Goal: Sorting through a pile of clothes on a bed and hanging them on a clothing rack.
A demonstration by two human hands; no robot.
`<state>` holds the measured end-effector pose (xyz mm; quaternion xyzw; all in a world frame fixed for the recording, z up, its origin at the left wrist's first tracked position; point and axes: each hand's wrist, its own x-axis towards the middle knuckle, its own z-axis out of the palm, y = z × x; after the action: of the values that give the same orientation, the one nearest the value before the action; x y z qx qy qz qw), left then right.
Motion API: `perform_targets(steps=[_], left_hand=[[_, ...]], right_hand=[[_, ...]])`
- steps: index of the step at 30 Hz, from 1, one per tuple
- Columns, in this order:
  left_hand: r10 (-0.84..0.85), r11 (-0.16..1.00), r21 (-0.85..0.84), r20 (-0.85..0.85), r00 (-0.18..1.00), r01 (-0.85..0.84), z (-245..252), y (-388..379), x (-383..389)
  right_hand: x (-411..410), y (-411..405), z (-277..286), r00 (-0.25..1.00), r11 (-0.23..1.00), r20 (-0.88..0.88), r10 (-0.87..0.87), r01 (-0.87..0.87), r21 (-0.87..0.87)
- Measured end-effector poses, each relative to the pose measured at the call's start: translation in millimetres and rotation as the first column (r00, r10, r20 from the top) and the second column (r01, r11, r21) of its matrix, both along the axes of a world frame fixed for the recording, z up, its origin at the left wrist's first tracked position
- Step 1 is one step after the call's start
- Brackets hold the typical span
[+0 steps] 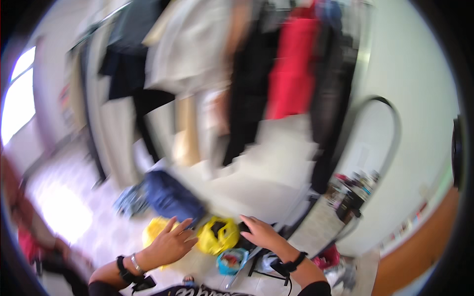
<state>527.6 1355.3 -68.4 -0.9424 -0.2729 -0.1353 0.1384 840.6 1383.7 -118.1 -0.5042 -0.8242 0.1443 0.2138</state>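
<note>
My left hand (168, 243) is raised with its fingers spread and nothing in it, over a yellow plastic bag on the floor. Level with it, my right hand (261, 232) is also empty, its thumb and fingers apart, near a second yellow plastic bag (218, 236). Both wrists wear black straps, and the left one a silver bracelet too. Just below the hands stands a small blue container (232, 261) with mixed items. Behind them lie a dark blue cloth bundle (172, 196) and light blue denim (131, 199). Above hang blurred clothes, among them a red garment (294, 66).
A clothes rack's metal leg slants down at the centre right. An oval standing mirror (374, 144) leans by the right wall. A magenta container (327, 257) and plastic bags are at the lower right. Another person's arm and clothing show at the left edge.
</note>
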Motion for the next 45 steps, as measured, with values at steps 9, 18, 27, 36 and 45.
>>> perform_targets(steps=[9,18,27,36,45], left_hand=[[0.743,0.253,-0.558,-0.41,0.528,-0.79,-138.7,-150.1,-94.7],[0.83,0.386,-0.725,0.003,0.558,-0.57,-157.9,-275.7,-73.4],[0.981,-0.195,-0.665,-0.115,-0.159,-0.721,-185.1,-483.5,-52.0],[0.787,-0.484,-0.834,-0.282,-0.549,-0.265,-206.7,-532.2,67.4],[0.666,-0.555,-0.813,-0.305,-0.681,-0.178,-191.6,-540.8,90.1]], right_hand=[[-73.2,-54.7,-151.8,0.801,0.664,0.065,0.595,-0.444,-0.601],[-93.1,-73.9,-234.6,0.423,0.462,0.271,0.865,-0.457,-0.76],[-263.2,-198.7,-147.1,0.187,0.139,0.003,0.982,-0.72,-0.68],[-351.1,-244.6,-170.4,-0.536,-0.198,0.317,0.782,-0.697,-0.689],[-397.5,-328.8,-215.2,-0.767,-0.585,0.149,0.623,-0.584,-0.562]])
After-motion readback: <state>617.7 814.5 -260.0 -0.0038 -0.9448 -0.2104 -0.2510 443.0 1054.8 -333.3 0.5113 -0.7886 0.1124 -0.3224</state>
